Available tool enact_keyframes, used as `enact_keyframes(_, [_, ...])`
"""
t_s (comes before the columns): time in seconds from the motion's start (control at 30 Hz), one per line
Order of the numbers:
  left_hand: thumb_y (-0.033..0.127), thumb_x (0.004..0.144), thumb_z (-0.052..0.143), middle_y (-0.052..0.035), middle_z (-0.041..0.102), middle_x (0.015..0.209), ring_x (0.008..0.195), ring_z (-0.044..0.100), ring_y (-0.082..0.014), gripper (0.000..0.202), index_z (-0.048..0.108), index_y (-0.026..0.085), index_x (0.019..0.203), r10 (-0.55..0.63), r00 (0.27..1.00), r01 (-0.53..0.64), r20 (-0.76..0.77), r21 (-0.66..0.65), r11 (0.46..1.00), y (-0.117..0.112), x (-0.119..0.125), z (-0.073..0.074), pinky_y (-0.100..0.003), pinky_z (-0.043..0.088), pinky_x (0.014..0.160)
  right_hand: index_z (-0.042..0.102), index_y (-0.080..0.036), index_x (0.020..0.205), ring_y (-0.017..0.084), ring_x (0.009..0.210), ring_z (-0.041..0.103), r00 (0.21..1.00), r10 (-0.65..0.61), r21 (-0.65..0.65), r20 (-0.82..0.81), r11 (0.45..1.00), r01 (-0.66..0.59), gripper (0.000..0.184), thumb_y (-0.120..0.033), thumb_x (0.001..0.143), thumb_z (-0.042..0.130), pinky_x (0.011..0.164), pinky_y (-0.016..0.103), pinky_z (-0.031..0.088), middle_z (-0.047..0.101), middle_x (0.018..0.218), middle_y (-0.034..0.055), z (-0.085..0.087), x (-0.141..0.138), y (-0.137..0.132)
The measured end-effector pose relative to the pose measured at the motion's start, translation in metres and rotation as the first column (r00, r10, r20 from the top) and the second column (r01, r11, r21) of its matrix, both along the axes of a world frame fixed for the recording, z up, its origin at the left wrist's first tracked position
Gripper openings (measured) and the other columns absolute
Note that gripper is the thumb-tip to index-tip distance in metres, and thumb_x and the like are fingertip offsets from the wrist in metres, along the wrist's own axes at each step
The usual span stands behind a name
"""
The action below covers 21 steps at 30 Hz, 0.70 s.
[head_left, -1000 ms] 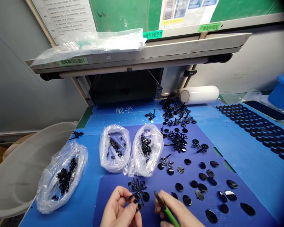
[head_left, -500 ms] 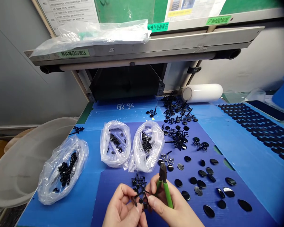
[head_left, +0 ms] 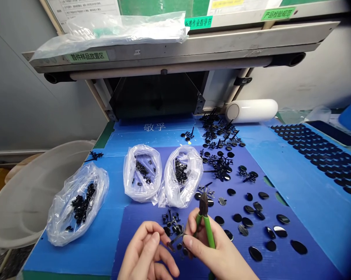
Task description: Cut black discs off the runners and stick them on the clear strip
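- A black plastic branch (head_left: 173, 224) is sitting between both hands, showing thin stems and small dark round ends; steadying it seems to be the step, probably calling for a firmer left grip.
- At four o'clock, the right hand (head_left: 222, 251) is gripping green cutters (head_left: 204, 210), apparently pinching a stem too.
- At eight, the left hand (head_left: 149, 251) is hovering, fingers loosely spread; contact is unclear.
- Loose discs (head_left: 247, 222) are lying at three.

Blue worktop (head_left: 70, 254): darker panel (head_left: 137, 216) at its centre
Clear bags (head_left: 128, 181): three, open, two side by side
Loose black discs (head_left: 270, 245): scattered across the panel's right
Branched black pieces (head_left: 219, 165): heaped behind them
Rows of black pieces (head_left: 321, 157): far right
White cylinder (head_left: 258, 110): on its side, back
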<state>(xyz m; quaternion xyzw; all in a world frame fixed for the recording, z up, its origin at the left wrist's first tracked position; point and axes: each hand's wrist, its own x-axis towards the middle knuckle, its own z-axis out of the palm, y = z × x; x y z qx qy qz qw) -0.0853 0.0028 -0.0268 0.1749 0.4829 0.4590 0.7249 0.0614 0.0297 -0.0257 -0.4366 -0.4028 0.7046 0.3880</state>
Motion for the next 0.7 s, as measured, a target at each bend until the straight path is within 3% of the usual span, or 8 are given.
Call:
enact_keyframes(0.27, [0.036,0.069,0.062,0.0049,0.054,0.050,0.032,0.051,-0.0057,0.029,0.041,0.016,0.065,-0.082,0.996,0.082,0.024,0.011,0.997,0.006,0.009,0.000,-0.011,0.038,0.030,0.035,-0.021,0.071,0.012,0.056,0.034,0.997,0.058,0.018,0.055,0.998,-0.059,0.022,-0.028,0.071,0.056,0.054,0.023,0.032,0.039,0.061,-0.0063,0.006,0.000,-0.004])
enact_keyframes(0.4, [0.039,0.066,0.064,0.0056,0.054,0.049,0.026,0.043,-0.0015,0.032,0.041,0.016,0.064,-0.060,0.998,0.061,0.019,-0.035,0.998,0.006,0.008,0.003,-0.008,0.031,0.028,0.038,-0.021,0.077,0.014,0.063,0.041,0.978,0.127,0.139,0.164,0.979,-0.150,0.013,-0.028,0.075,0.049,0.059,0.025,0.036,0.044,0.069,-0.0031,0.005,0.010,-0.003])
enact_keyframes(0.47, [0.037,0.065,0.065,0.0066,0.053,0.048,0.025,0.043,-0.0008,0.031,0.042,0.016,0.063,-0.033,0.999,0.034,0.022,-0.051,0.998,0.006,0.006,0.006,-0.007,0.027,0.028,0.041,-0.022,0.080,0.017,0.071,0.046,0.929,0.129,0.248,0.348,0.942,-0.224,0.007,-0.024,0.075,0.046,0.066,0.027,0.038,0.049,0.077,-0.0001,0.002,0.017,-0.002])
enact_keyframes(0.57, [0.036,0.061,0.069,0.0066,0.051,0.048,0.026,0.044,-0.0010,0.032,0.045,0.015,0.062,-0.010,0.999,0.012,0.042,-0.066,0.998,0.005,0.004,0.010,-0.007,0.025,0.028,0.044,-0.022,0.081,0.020,0.076,0.048,0.786,0.086,0.357,0.612,0.857,-0.372,0.014,-0.014,0.069,0.045,0.069,0.028,0.038,0.051,0.081,0.0021,-0.004,0.025,-0.001])
enact_keyframes(0.7, [0.038,0.059,0.070,0.0053,0.050,0.047,0.029,0.038,0.0014,0.032,0.048,0.014,0.062,-0.014,0.996,0.021,0.086,-0.087,0.996,0.004,0.003,0.011,-0.006,0.026,0.031,0.045,-0.020,0.081,0.021,0.075,0.048,0.656,0.103,0.375,0.748,0.750,-0.545,0.023,-0.007,0.062,0.044,0.066,0.028,0.039,0.049,0.079,0.0029,-0.007,0.025,-0.002])
